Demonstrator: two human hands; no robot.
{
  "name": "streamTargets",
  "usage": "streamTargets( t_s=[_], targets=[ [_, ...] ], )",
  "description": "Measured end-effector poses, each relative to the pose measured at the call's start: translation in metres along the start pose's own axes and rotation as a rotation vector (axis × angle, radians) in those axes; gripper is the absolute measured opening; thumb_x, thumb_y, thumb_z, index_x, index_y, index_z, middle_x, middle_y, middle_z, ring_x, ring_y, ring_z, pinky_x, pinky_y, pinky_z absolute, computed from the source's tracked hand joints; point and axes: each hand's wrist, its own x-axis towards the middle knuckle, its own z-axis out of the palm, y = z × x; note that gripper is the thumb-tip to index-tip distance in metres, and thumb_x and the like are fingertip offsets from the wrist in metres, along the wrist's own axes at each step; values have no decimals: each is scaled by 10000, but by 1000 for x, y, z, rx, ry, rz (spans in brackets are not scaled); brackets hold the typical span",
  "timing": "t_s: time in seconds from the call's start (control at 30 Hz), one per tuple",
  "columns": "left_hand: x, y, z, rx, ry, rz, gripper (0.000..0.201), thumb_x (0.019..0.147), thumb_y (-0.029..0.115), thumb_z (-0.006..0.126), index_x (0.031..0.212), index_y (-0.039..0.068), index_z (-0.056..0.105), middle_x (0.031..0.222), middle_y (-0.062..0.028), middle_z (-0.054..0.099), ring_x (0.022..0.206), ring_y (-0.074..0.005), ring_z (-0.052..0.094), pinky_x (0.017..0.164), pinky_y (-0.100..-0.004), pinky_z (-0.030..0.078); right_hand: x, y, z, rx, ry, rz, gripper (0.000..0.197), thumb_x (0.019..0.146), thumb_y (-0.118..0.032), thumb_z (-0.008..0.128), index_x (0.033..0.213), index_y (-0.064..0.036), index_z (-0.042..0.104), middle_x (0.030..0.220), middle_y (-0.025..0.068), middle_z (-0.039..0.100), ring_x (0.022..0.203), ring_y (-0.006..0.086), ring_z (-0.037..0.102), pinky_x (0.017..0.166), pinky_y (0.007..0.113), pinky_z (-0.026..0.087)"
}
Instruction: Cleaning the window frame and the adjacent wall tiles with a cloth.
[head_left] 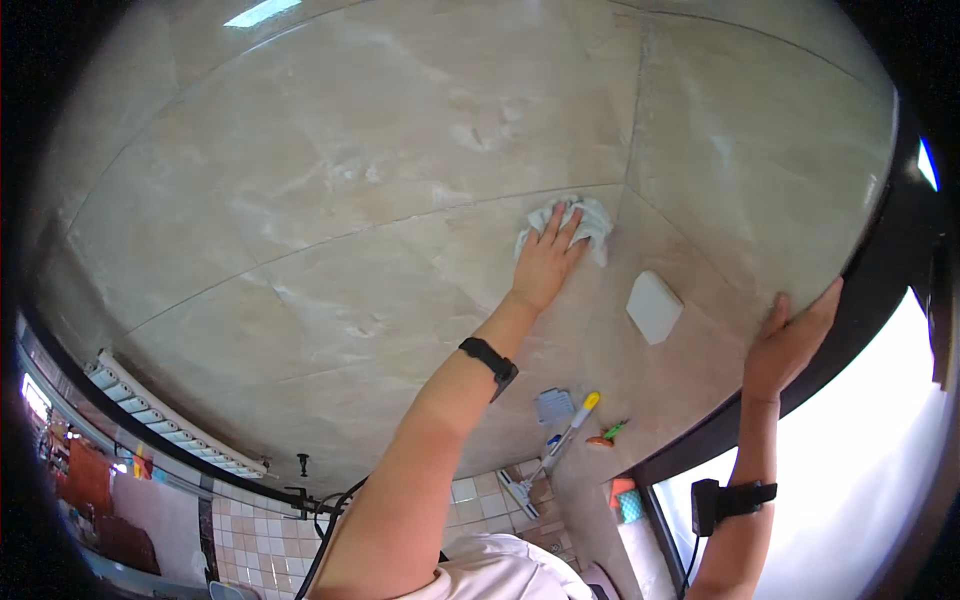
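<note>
My left hand presses a crumpled white cloth against the beige marbled tile wall, just beside the corner where two walls meet. Its fingers are spread over the cloth, which bunches out around them. My right hand rests at the wall's right edge by the dark frame. Its thumb stands apart from the fingers and nothing shows in it. Between my hands, a white plate-like fixture is on the right-hand wall. Each wrist wears a black band.
Below stand a squeegee with a yellow-tipped handle, a grey-blue grid-like piece and a small green-and-orange tool. A white radiator is at lower left. Sponges lie on a ledge by the bright window.
</note>
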Motion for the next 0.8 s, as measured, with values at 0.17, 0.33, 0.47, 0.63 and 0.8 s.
streamTargets(
  t_s=[0.17,0.33,0.47,0.63,0.8],
  targets=[
    [12,20,-50,-1032,-350,-909,444,810,107,584,1251,146,543,1211,-176,592,1074,-328,604,782,-415,528,-3,0,3,-29,-24,9,652,988,-297,513,1458,86,272,1476,297,349,1349,454,367,1127,483,295],
    [2,-16,-76,-1928,20,-1195,468,807,134,574,1264,53,510,1155,-149,609,919,-280,638,763,-384,556,3,-2,1,-16,-11,18,670,964,-265,552,1464,78,266,1482,294,343,1354,449,363,1126,481,297],
    [-9,-58,-111,-2210,57,-1140,495,821,167,572,1290,21,508,1187,-126,606,1010,-254,626,844,-374,540,1,-2,3,-2,-14,25,685,946,-235,579,1467,77,261,1487,291,338,1360,445,357,1127,477,296],
    [-9,-94,-163,-2023,308,-1099,490,855,192,551,1320,43,510,1222,-104,606,1101,-240,599,950,-377,484,4,-6,-2,-38,-6,14,642,971,-187,553,1481,63,252,1482,263,359,1356,406,379,1114,452,327],
    [-7,-118,-205,-1706,783,-1185,394,942,226,491,1298,64,542,1237,-98,610,1113,-252,597,955,-399,479,1,-10,-1,21,-38,46,670,956,-225,561,1472,77,257,1492,288,334,1368,433,352,1136,474,284]
  ],
)
